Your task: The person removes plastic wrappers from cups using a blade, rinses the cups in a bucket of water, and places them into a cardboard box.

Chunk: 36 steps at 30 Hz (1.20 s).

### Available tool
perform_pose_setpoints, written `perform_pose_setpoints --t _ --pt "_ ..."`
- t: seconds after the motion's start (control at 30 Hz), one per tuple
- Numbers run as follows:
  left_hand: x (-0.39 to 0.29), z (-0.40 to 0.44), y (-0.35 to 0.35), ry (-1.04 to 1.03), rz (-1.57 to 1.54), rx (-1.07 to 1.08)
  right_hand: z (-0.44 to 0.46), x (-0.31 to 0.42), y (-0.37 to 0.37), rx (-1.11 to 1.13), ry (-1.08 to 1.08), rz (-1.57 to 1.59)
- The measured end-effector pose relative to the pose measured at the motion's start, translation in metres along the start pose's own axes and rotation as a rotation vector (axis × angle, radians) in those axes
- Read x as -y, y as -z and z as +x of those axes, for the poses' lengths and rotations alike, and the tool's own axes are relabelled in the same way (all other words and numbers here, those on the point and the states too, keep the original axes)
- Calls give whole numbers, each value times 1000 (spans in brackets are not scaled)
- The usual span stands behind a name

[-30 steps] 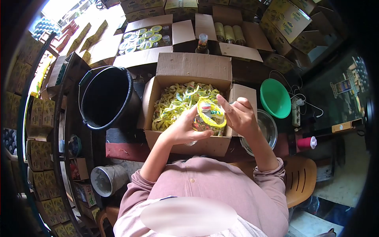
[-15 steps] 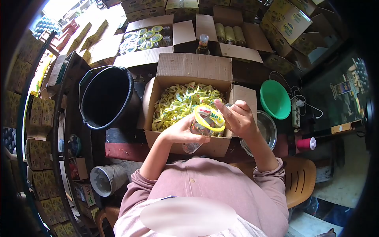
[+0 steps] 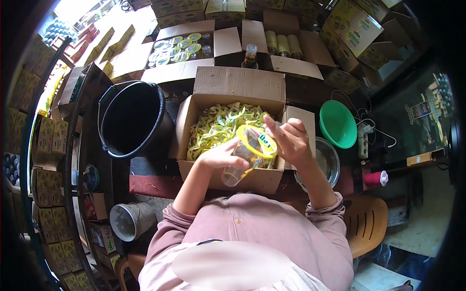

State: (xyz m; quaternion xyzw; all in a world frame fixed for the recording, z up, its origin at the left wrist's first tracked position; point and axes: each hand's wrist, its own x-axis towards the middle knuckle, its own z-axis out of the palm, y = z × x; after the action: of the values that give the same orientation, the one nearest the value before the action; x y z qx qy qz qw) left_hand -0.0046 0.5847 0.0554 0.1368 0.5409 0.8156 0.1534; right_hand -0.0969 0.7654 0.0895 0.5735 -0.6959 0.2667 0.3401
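My left hand is wrapped round the side of a clear plastic cup, its thumb across the front. The cup is tilted, with its base toward my body. Over its top lies a yellow-rimmed printed lid with green lettering. Just right of the lid is my right hand, index finger stretched out and the others loosely bent. Its fingertips are close to the lid's edge; whether they touch it I cannot tell. Behind the cup, a cardboard box holds a heap of yellow cut strips.
A black bucket stands left of the box. To the right are a green basin, a clear bowl and a pink thread spool. Lidded cups fill a box behind, near a bottle and another open box holding rolls.
My left hand has tipped the cup, so its side shows more and the lid faces further right. My right hand has shifted only slightly beside the lid.
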Motion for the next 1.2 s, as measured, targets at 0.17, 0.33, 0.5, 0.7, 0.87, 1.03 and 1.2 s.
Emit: perform_pose_setpoints --t 0.17,0.33,0.5,0.7,0.87,1.03,1.2 --pt "-6 0 -4 -258 796 -322 3 -10 4 5 13 -77" --pt "-13 6 -30 -240 877 -593 15 -5 8 5 68 -101" --pt "-20 4 -30 -290 856 -484 12 -8 9 -14 86 -121" --pt "-13 7 -25 -311 783 -400 10 -3 13 31 79 -82" --pt "-10 5 -20 -224 632 -297 6 -2 11 63 58 -28" --pt "-12 1 -17 15 209 -113 4 -3 7 13 69 13" --pt "-5 4 -10 29 0 71 3 -2 5 0 61 22"
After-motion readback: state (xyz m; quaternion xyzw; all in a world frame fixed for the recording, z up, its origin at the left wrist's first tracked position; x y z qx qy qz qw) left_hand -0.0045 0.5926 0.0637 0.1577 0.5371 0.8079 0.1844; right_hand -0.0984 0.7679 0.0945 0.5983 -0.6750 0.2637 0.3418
